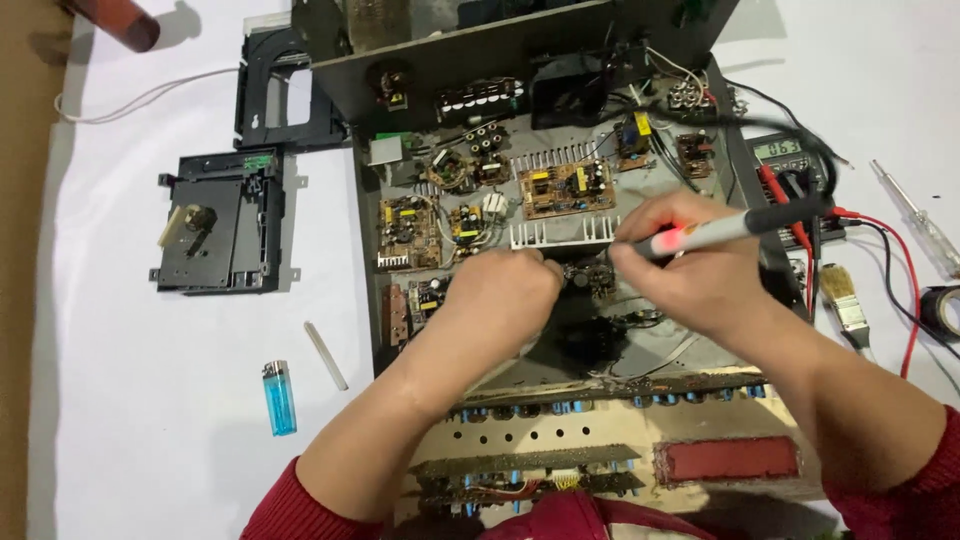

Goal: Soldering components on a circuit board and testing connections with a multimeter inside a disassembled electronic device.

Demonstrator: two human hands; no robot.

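Both hands curl over the open metal chassis point(366, 240), the right hand point(690, 265) pinching a grey glowing pen-shaped tool point(715, 232) pointing toward nine o'clock, while the left hand point(500, 300) has its fingertips hidden, its grip impossible to tell.

Both forearms, in red sleeves pushed up, reach forward and angle inward. The left hand point(505, 295) is curled knuckles-up, fingertips tucked down. Just beside it, the right hand point(690, 262) is closed in a pen-like grip.
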